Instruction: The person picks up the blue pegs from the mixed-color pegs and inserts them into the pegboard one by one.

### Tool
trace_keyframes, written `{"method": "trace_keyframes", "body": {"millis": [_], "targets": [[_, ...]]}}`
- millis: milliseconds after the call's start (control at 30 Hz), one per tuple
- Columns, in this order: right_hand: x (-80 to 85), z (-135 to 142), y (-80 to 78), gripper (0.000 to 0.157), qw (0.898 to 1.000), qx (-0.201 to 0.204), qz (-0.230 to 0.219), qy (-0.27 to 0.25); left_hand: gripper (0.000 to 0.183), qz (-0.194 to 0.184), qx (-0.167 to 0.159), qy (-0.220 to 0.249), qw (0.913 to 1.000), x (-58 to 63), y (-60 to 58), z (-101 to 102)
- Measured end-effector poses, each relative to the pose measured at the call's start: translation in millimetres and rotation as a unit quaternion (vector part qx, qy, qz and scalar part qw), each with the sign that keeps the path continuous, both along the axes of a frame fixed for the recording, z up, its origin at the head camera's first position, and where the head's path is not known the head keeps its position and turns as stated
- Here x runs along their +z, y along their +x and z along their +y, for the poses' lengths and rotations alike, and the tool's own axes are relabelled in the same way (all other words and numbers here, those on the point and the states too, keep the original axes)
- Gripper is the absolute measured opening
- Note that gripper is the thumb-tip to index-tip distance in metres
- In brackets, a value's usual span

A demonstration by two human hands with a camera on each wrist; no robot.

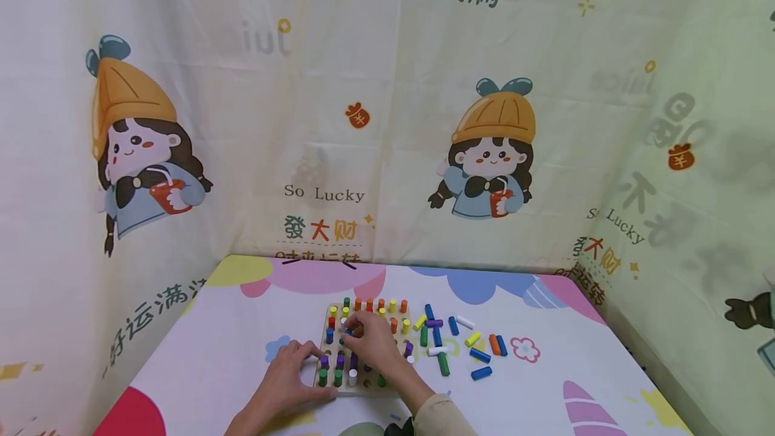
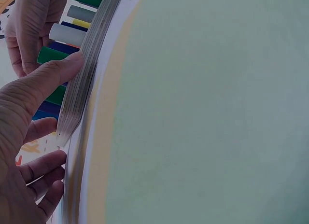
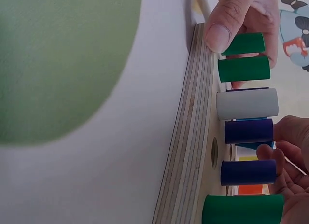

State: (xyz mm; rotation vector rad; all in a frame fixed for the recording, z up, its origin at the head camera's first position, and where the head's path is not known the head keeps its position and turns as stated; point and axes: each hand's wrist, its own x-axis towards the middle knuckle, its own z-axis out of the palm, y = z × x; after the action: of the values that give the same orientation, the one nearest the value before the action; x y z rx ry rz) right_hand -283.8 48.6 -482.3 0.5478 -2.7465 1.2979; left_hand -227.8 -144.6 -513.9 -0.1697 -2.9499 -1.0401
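A wooden pegboard (image 1: 363, 393) stands on the table, with coloured pegs upright in its holes. My left hand (image 1: 289, 374) steadies its near left corner. In the left wrist view, the left thumb (image 2: 58, 72) lies against the layered near edge, beside a green peg (image 2: 52, 55). Over the middle of the board, my right hand (image 1: 374, 342) pinches a blue peg (image 1: 346, 337) between thumb and fingers. The peg's lower end is hard to make out. In the right wrist view, the right hand (image 3: 292, 156) is partly hidden behind purple pegs (image 3: 248, 131) and a white peg (image 3: 247, 104).
Loose pegs lie to the right of the board, among them a green peg (image 1: 444, 365), an orange peg (image 1: 494, 344) and several blue ones. A bare hole (image 3: 215, 153) shows in the near row. Printed cloth (image 1: 399, 153) hangs behind the table.
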Motion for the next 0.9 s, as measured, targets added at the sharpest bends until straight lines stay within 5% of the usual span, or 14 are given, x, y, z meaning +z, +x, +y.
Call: {"method": "trace_keyframes", "body": {"millis": [900], "targets": [[-5.7,14.1,15.4,0.014,0.998,-0.001,0.012,-0.057,0.061,-0.014,0.002,0.004,0.9999,0.7,1.1,0.5]]}}
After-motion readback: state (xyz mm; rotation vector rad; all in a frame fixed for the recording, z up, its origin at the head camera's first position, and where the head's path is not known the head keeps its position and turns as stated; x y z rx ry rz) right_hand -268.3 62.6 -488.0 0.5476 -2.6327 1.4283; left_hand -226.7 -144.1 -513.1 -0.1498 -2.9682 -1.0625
